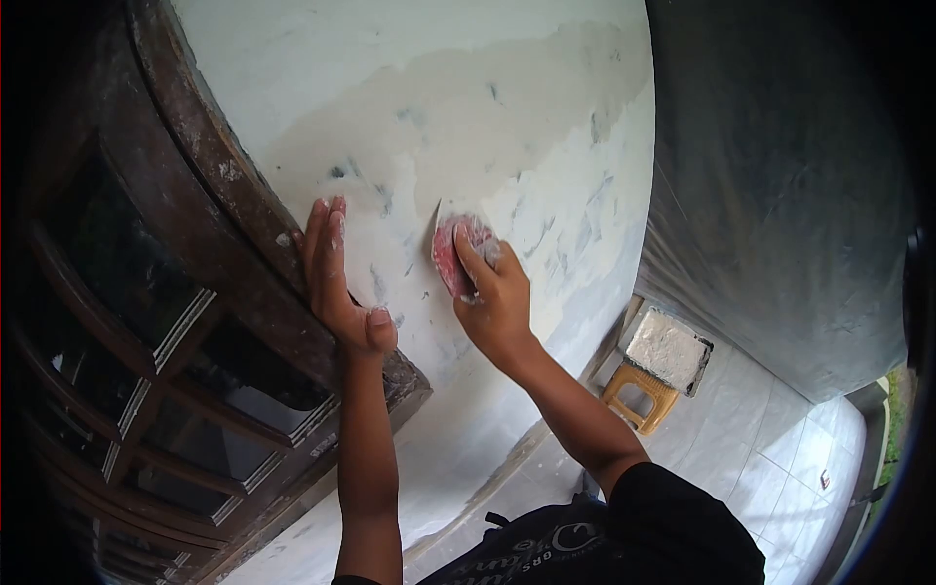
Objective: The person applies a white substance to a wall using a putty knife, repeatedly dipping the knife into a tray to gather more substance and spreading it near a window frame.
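Note:
My right hand [499, 302] grips a red putty knife [450, 255] smeared with white filler, its thin blade edge against the wall [546, 127]. Damp beige and white patches with dark scuffs spread over the wall around the blade. To the left, my left hand [336, 283] rests on the edge of the dark wooden window frame [244, 219], fingers stretched upward and thumb apart, with nothing in it. White filler dots the fingertips of this hand.
A tray of white filler [670, 348] sits on a yellow plastic stool [641, 398] at lower right. Dark plastic sheeting [770, 214] hangs along the right side. Glass panes [127, 244] fill the window at left. Pale floor tiles [770, 439] lie below.

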Action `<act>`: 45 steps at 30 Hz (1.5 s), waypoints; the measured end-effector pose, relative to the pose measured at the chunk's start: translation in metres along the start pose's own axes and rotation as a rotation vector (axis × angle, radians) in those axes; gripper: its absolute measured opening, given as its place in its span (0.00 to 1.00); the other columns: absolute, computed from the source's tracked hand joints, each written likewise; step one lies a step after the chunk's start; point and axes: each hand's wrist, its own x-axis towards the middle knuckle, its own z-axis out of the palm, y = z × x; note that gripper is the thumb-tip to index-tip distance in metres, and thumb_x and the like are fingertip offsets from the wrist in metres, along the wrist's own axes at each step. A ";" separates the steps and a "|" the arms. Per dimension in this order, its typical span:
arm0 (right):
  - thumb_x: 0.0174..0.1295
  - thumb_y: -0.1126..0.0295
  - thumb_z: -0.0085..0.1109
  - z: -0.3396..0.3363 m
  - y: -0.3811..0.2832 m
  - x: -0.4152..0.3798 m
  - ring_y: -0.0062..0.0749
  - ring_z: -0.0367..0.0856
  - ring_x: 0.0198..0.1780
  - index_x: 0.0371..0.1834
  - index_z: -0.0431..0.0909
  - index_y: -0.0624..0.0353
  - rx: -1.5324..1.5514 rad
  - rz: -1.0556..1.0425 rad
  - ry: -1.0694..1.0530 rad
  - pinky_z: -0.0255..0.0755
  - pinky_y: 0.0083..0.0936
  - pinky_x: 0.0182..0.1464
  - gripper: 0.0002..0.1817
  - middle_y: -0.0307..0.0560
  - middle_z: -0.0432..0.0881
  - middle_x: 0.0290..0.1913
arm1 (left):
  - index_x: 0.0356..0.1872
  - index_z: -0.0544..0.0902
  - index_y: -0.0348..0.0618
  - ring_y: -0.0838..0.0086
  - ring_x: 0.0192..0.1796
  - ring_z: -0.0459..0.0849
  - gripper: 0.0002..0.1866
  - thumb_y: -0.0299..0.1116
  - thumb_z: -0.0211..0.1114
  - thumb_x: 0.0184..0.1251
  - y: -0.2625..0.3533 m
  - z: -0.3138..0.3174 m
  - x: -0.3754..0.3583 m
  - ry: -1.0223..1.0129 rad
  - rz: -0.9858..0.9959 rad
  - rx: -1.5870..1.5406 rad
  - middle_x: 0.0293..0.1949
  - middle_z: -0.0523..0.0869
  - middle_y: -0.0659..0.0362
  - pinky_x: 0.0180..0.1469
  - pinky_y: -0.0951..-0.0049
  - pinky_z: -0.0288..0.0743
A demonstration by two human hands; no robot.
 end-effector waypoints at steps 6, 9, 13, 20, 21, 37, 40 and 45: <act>0.34 0.84 0.67 -0.013 -0.005 -0.030 0.50 0.78 0.41 0.64 0.78 0.56 0.158 -0.013 0.034 0.75 0.37 0.42 0.43 0.55 0.77 0.41 | 0.69 0.67 0.25 0.43 0.71 0.69 0.42 0.59 0.37 0.75 0.000 0.003 0.000 0.023 -0.005 -0.022 0.65 0.74 0.32 0.72 0.44 0.62; 0.35 0.84 0.67 -0.010 -0.003 0.026 0.47 0.73 0.37 0.64 0.77 0.57 0.124 -0.061 0.143 0.71 0.38 0.37 0.42 0.53 0.72 0.36 | 0.69 0.67 0.25 0.42 0.71 0.69 0.42 0.59 0.36 0.75 0.001 0.006 -0.001 0.045 -0.030 -0.076 0.65 0.75 0.32 0.72 0.44 0.62; 0.36 0.84 0.67 0.018 -0.004 0.033 0.49 0.74 0.38 0.63 0.78 0.58 0.083 -0.162 0.197 0.71 0.39 0.37 0.41 0.54 0.72 0.37 | 0.69 0.67 0.24 0.42 0.71 0.69 0.42 0.59 0.36 0.75 0.001 0.002 0.000 0.018 0.000 -0.006 0.65 0.74 0.33 0.72 0.44 0.63; 0.33 0.83 0.67 -0.002 -0.024 -0.036 0.50 0.75 0.37 0.62 0.79 0.58 0.279 -0.099 0.031 0.73 0.39 0.39 0.41 0.53 0.73 0.36 | 0.71 0.69 0.33 0.44 0.73 0.69 0.44 0.64 0.39 0.70 -0.004 0.006 -0.004 0.064 -0.055 -0.059 0.63 0.79 0.39 0.77 0.43 0.46; 0.33 0.86 0.66 -0.010 -0.028 -0.017 0.45 0.75 0.34 0.62 0.80 0.59 0.242 -0.108 0.087 0.73 0.33 0.37 0.41 0.51 0.74 0.34 | 0.71 0.69 0.32 0.44 0.73 0.69 0.44 0.64 0.39 0.70 -0.003 0.006 -0.005 0.065 -0.061 -0.068 0.63 0.80 0.39 0.77 0.43 0.46; 0.34 0.89 0.65 -0.011 -0.025 -0.012 0.41 0.77 0.36 0.62 0.80 0.59 0.192 -0.098 0.093 0.73 0.29 0.36 0.41 0.51 0.77 0.37 | 0.70 0.69 0.32 0.44 0.73 0.69 0.45 0.64 0.38 0.70 -0.002 0.006 -0.006 0.068 -0.054 -0.077 0.64 0.79 0.39 0.77 0.43 0.45; 0.35 0.89 0.65 -0.006 -0.017 0.033 0.40 0.78 0.37 0.63 0.80 0.59 0.141 -0.110 0.155 0.73 0.29 0.36 0.41 0.52 0.77 0.39 | 0.69 0.68 0.26 0.43 0.71 0.70 0.43 0.61 0.35 0.76 0.001 0.003 0.000 0.041 -0.025 -0.044 0.65 0.76 0.35 0.72 0.43 0.61; 0.36 0.86 0.67 0.020 -0.013 0.017 0.45 0.77 0.38 0.64 0.78 0.59 0.096 -0.169 0.123 0.74 0.32 0.39 0.41 0.53 0.78 0.40 | 0.69 0.68 0.26 0.43 0.71 0.70 0.43 0.61 0.35 0.76 0.002 -0.001 0.001 0.003 -0.019 0.002 0.65 0.76 0.34 0.72 0.44 0.61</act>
